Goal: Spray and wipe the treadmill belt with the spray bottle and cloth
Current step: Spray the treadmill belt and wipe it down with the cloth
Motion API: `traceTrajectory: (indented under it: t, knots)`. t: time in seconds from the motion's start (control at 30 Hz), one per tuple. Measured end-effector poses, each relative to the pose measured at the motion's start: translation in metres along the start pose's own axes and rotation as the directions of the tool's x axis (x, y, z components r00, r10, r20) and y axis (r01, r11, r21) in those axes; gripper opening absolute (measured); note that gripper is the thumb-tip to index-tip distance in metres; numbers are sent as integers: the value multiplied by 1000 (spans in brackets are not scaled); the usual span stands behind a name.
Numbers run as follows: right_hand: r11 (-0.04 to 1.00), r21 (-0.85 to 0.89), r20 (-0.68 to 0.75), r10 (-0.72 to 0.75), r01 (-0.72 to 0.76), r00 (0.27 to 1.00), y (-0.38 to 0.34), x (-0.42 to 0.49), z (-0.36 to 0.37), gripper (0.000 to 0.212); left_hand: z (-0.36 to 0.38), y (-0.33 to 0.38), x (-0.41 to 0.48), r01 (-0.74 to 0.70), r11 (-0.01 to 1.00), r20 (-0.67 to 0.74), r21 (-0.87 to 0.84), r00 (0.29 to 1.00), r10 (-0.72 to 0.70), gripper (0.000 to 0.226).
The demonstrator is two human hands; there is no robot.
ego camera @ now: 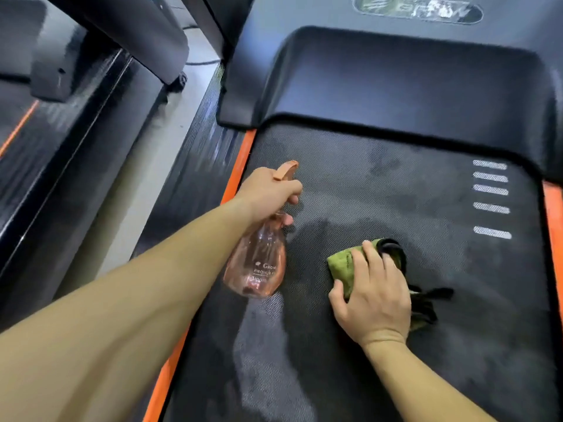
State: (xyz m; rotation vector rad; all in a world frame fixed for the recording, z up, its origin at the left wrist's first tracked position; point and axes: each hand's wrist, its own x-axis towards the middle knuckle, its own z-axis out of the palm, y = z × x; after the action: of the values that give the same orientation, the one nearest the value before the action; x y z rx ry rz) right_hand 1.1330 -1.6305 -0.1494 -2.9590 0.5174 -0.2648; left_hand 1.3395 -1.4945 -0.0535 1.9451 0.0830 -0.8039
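Observation:
The dark textured treadmill belt (396,190) fills the middle and right of the view, with darker wet patches around the centre. My left hand (268,190) grips the neck of a clear pink spray bottle (259,263) with an orange nozzle, held over the belt's left edge and pointing away from me. My right hand (371,296) presses flat on a green cloth (344,266) that lies on the belt; black straps or fabric stick out from under the hand to the right.
Orange strips (240,159) run along both belt edges. The black motor cover (396,77) rises at the far end. White stripes (490,190) mark the belt's right side. A pale floor gap and a second treadmill (61,126) lie to the left.

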Motion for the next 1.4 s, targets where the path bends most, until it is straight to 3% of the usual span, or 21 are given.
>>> traceTrajectory:
  t: [0.23,0.33,0.43,0.53,0.67,0.77,0.83,0.93,1.03,1.13,1.2,1.27,1.33,1.4]
  knots:
    - [999,34,102,17,-21,995,-2,6,-6,60,1,29,-24,39,997,-158,69,987,-28,13]
    - [1000,21,152,-1,-2,988,0,8,-10,60,2,29,-38,105,994,-109,17,989,-102,18]
    - [999,39,196,20,-28,980,-2,7,-14,65,-6,22,-51,142,990,-73,-26,987,-143,39]
    - [990,125,156,43,-63,987,-5,5,-14,69,-16,8,-54,166,982,-94,87,983,-158,30]
    - [987,153,54,-65,56,996,14,-16,-20,65,-13,-6,-52,204,959,-52,196,979,-197,18]
    - [999,25,139,-50,47,989,22,-31,-25,74,-8,-6,-48,191,973,51,132,979,-199,36]
    - [991,67,133,-127,119,983,27,-28,-19,68,-9,-5,-43,163,983,54,89,984,-169,26]
    - [954,145,81,-277,264,957,32,30,0,61,-13,-4,-36,151,989,24,-2,988,-150,14]
    - [942,165,90,-311,294,946,9,153,30,66,-29,-10,-19,105,990,0,-90,994,-105,9]
    - [968,154,121,-219,200,968,-30,240,36,63,-37,-14,-24,80,994,2,-79,997,-80,32]
    - [968,125,95,-231,219,968,-56,237,40,56,-44,-19,-25,81,990,-32,-114,996,-85,38]
    - [910,173,61,-392,378,918,-70,190,35,57,-53,-18,-24,92,981,-85,-170,990,-108,24]
    - [766,236,125,-634,598,763,-67,122,28,59,-57,-15,-23,113,978,-87,-174,988,-129,3]
    - [628,288,171,-776,723,607,-55,92,22,60,-57,-17,-27,125,978,-51,-167,990,-135,4]
